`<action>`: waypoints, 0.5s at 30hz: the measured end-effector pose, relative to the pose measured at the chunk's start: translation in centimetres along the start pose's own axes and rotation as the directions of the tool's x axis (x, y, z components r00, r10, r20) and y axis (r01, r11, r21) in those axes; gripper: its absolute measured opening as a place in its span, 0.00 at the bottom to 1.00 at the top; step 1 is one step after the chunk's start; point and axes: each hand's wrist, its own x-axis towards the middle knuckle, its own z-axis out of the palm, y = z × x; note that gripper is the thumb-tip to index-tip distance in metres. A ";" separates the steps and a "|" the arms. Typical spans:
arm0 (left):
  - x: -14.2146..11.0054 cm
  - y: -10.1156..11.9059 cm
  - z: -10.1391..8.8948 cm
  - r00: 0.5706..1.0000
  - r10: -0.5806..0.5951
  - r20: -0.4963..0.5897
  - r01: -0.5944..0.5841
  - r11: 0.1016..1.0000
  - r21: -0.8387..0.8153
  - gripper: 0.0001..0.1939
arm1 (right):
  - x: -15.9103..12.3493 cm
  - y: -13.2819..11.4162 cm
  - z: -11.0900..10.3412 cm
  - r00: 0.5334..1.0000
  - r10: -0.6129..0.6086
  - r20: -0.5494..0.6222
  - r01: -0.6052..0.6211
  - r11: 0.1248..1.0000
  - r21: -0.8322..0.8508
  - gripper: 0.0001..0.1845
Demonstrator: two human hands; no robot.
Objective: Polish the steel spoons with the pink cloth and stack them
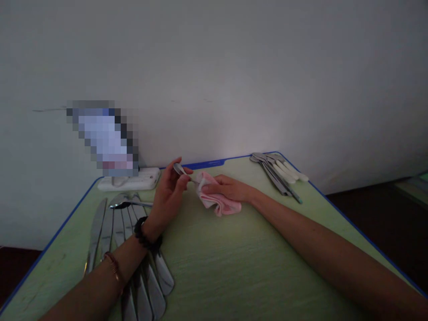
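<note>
Near the middle of the green table, my left hand (171, 189) pinches a small metal spoon (179, 169) close to its bowl, which points up and to the left. My right hand (230, 189) grips a pink and white cloth (219, 203), wrapped about the spoon's handle, so the handle's far end is hidden. Under and beside my left forearm lies a row of large metal cutlery (115, 227), with knife and spoon shapes among it. One spoon (122, 204) rests crosswise over their upper ends.
At the back right of the table (207, 267) lies a pile of thin metal utensils (272, 171), beside several white-handled ones (289, 171). A white power strip (143, 179) sits at the back left, with a blurred-out screen (103, 138) above it. A wall (214, 80) stands directly behind.
</note>
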 end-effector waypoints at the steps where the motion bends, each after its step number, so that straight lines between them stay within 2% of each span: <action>1: 0.1 -0.1 0.0 0.999 0.010 -0.046 -0.010 1.000 -0.003 0.23 | 0.0 0.1 0.0 1.000 0.011 -0.002 -0.011 1.000 0.002 0.17; 7: 0.5 -0.4 -0.3 0.965 0.011 -0.264 -0.042 0.993 -0.110 0.23 | 0.1 0.1 0.2 0.998 0.053 0.027 -0.055 0.997 0.050 0.17; 10: 0.6 -0.6 -0.5 0.963 -0.036 -0.266 -0.013 0.984 -0.177 0.21 | 0.1 0.0 0.2 0.998 0.043 0.040 -0.045 0.998 0.054 0.18; 15: 0.5 -0.6 -0.7 0.977 -0.104 -0.188 0.053 0.964 -0.260 0.21 | 0.4 0.3 -0.1 1.000 -0.003 -0.005 0.004 0.999 0.038 0.17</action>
